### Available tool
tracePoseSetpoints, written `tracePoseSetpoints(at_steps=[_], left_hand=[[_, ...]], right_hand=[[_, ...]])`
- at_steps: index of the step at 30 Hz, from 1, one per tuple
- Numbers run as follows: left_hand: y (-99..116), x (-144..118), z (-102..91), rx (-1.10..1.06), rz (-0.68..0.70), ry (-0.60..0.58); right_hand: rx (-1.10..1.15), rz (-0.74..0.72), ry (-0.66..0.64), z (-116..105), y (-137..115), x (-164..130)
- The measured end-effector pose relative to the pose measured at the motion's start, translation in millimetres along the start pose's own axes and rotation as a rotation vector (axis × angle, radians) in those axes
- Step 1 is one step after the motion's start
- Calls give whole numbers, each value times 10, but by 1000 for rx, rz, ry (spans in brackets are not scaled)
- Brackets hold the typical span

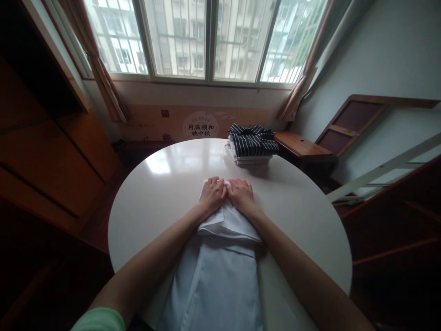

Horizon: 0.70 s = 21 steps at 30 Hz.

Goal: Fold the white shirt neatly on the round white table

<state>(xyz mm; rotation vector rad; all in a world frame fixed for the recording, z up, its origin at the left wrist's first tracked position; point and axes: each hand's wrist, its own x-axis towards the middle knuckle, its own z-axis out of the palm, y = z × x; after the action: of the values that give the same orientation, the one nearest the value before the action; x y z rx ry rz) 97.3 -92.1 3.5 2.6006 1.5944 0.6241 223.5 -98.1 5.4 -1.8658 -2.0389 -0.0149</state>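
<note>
A white shirt, partly folded, lies lengthwise on the white oval table and runs down towards me. At its far end my left hand and my right hand sit side by side, nearly touching. Both have their fingers curled over the cloth and closed on it; the fingertips are partly hidden. A folded flap of the shirt lies just below the hands. Beyond my right hand is a stack of folded clothes: a black-and-white striped garment on top of white ones.
A wooden bench stands behind the table on the right, near a pale metal ladder or rail. Wooden cabinets line the left side. Barred windows with curtains are at the back, above a printed banner.
</note>
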Motion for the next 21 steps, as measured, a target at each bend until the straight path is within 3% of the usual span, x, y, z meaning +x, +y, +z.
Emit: tracePoseSetpoints(at_steps=[4,8,14,21], left_hand=[[-88,-31,55,-103,97,-53],[-104,-49,10,-96,94,-60],[-147,-256,-59,-68,97,-82],[-232,-529,-183,-79,57,-156]], right_hand=[[83,17,-39,35,71,26],[247,11,-29,27,166,31],[305,239,75,-8,282,-66],[451,204,-47,-103,336,-74]])
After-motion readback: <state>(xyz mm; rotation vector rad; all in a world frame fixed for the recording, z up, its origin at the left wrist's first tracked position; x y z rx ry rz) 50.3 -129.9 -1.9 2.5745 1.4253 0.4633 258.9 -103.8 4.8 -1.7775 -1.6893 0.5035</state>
